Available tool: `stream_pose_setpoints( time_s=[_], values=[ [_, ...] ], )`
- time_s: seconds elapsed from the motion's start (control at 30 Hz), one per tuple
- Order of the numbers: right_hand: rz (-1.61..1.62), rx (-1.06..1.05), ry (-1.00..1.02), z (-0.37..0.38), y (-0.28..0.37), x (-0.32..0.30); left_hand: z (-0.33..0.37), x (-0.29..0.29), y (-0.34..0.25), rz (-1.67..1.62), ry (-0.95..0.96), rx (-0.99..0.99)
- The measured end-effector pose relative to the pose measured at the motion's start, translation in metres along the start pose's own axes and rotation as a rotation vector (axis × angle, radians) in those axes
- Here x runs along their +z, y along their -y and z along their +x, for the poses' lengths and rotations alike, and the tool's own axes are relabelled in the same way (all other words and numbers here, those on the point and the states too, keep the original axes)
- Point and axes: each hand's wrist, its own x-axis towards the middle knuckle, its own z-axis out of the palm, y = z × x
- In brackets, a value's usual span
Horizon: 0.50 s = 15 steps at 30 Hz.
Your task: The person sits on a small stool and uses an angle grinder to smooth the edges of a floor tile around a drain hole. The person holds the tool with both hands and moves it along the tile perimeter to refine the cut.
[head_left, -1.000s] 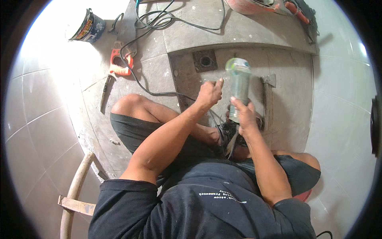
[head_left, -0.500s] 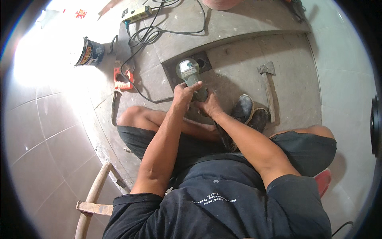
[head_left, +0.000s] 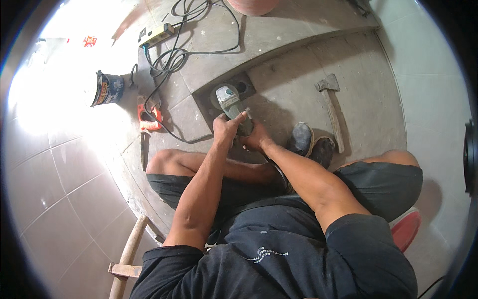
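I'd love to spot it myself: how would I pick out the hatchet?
On the recessed floor, find the dark shoes. The hatchet lies just right of them, grey metal head at the far end. Unlike the orange-handled saw, it has a wooden handle.

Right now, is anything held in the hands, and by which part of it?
Yes, an angle grinder: the left hand grips its body from the left, and the right hand grips nearer the rear end.

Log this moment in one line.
left hand: holding grey-green angle grinder | right hand: holding same grinder | floor, right side: wooden-handled metal hatchet
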Motion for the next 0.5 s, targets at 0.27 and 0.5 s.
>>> stream_pose_setpoints(
  time_s=[0.27,0.5],
  values=[
    [0.047,-0.056,0.027,0.005,-0.012,0.000,0.003,0.002,0.004,-0.013,0.000,0.033],
    [0.023,-0.031,0.025,0.007,-0.012,0.000,0.004,0.002,0.001,0.075,-0.027,0.048]
  ],
)
